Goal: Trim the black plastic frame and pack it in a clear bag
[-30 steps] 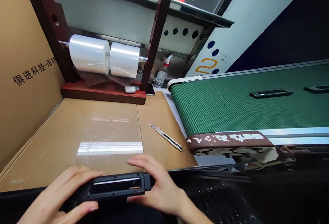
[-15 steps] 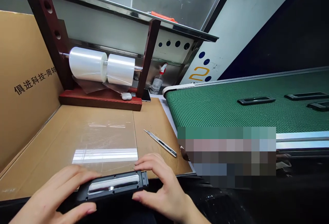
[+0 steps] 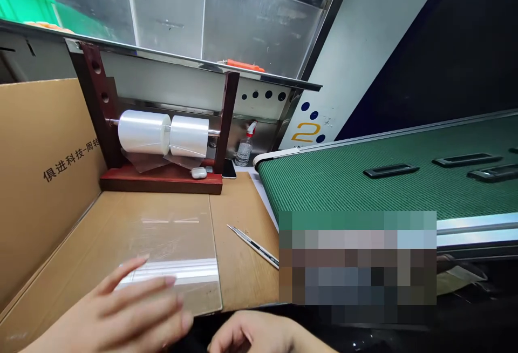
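The black slotted plastic part that both hands held half a second ago is gone from sight, and the camera has tipped upward, so the hands sit lower in the picture and more of the steel wall panels shows.

Head view: the left hand (image 3: 121, 315) lies flat with its fingers (image 3: 133, 266) spread and straight, gripping nothing, its tips over the near edge of the clear plastic sheet (image 3: 174, 239) that rests on the brown cardboard-covered table (image 3: 243, 277). The right hand (image 3: 251, 337) is at the bottom edge, fingers loosely curled; whether it holds anything I cannot tell, as the picture cuts it off. A slim metal utility knife (image 3: 253, 245) lies on the cardboard just right of the sheet. At the back, two rolls of clear film (image 3: 164, 133) hang on a rod in a dark red wooden stand (image 3: 162, 180), with a small white case (image 3: 198, 172) on its base and a spray bottle (image 3: 245, 148) beside it. The cardboard wall (image 3: 44, 180) at left bears printed characters, "俱进科技-周转". A yellow "2" (image 3: 306, 133) marks the white panel. On the green textured conveyor belt (image 3: 343, 180) lie black slotted frames (image 3: 390, 170).
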Demonstrator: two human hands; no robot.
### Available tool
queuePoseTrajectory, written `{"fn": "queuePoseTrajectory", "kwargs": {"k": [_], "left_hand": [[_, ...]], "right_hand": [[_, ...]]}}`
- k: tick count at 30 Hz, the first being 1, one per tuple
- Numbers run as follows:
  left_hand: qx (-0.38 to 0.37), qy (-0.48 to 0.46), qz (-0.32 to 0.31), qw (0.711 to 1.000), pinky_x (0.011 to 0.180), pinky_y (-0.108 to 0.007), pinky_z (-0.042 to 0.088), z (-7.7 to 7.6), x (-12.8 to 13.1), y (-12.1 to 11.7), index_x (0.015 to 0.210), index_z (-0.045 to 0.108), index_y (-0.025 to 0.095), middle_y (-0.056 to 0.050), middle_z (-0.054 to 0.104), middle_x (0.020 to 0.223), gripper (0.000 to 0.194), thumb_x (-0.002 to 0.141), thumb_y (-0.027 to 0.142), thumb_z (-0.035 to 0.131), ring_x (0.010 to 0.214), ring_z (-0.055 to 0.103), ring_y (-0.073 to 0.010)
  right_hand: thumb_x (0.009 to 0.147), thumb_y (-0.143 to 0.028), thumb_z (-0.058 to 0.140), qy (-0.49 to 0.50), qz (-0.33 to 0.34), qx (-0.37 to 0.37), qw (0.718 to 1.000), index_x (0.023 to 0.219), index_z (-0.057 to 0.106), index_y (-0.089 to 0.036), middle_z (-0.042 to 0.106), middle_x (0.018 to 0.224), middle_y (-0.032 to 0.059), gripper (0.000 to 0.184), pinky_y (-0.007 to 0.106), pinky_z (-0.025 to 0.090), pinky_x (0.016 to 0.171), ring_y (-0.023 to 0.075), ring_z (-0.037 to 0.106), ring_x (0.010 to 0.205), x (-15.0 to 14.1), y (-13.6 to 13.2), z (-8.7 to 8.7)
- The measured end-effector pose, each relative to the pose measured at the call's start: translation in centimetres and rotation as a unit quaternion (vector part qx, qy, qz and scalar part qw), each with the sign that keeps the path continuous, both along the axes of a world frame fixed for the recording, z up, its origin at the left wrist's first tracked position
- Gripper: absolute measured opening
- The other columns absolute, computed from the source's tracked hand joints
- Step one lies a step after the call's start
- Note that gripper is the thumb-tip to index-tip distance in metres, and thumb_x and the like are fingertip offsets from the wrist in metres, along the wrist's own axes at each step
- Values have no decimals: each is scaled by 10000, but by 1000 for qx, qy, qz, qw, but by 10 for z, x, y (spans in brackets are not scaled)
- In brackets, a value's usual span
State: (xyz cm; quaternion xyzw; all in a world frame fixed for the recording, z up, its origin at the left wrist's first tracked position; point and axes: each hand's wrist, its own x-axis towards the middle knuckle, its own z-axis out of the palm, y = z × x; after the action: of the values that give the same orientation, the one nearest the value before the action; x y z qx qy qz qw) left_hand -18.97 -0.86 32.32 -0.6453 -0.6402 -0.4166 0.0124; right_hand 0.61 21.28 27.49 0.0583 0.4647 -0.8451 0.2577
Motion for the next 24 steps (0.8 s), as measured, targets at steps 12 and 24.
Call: {"fn": "queuePoseTrajectory", "kwargs": {"k": [12,24], "left_hand": [[158,-611,177,755,885,-460,509,-8,-146,178,1098,605,163,-83,632,1168,264,883,315,592,1025,619,-223],[292,-671,131,669,774,-389,552,-16,-116,171,1003,620,143,-56,658,1036,174,865,248,621,910,645,-191]], "right_hand": [[456,-472,901,137,-190,47,971,867,721,-133,659,746,33,563,222,394,695,126,583,710,-10,19,12],[570,-496,857,162,-344,186,906,874,717,-186,674,885,45,457,307,399,824,200,576,882,-7,37,40]]}}
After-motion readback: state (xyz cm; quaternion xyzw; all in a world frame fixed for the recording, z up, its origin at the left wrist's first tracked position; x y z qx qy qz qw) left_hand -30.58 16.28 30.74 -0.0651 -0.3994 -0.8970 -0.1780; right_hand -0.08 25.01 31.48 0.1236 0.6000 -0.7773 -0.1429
